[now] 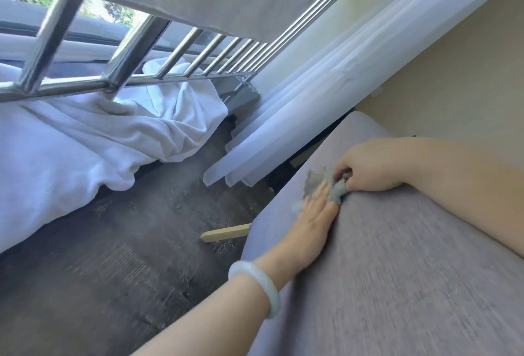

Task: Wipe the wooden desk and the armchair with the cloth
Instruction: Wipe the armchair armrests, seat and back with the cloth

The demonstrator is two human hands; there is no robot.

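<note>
The armchair (pixel 397 270) fills the lower right, covered in grey-lilac fabric. A small grey cloth (pixel 319 181) lies bunched on its upholstery. My left hand (pixel 312 219), with a pale bangle on the wrist, lies flat with straight fingers pressing on the near part of the cloth. My right hand (pixel 365 165) comes in from the right and pinches the cloth's far edge with curled fingers. Part of the cloth is hidden under both hands. No wooden desk is in view.
Dark wood floor (pixel 127 256) lies left of the armchair, with a light wooden stick (pixel 225 233) beside the chair's edge. A bed with rumpled white bedding (pixel 85 140) and a metal rail (pixel 136 72) stands at left. White curtains (pixel 297 117) hang behind.
</note>
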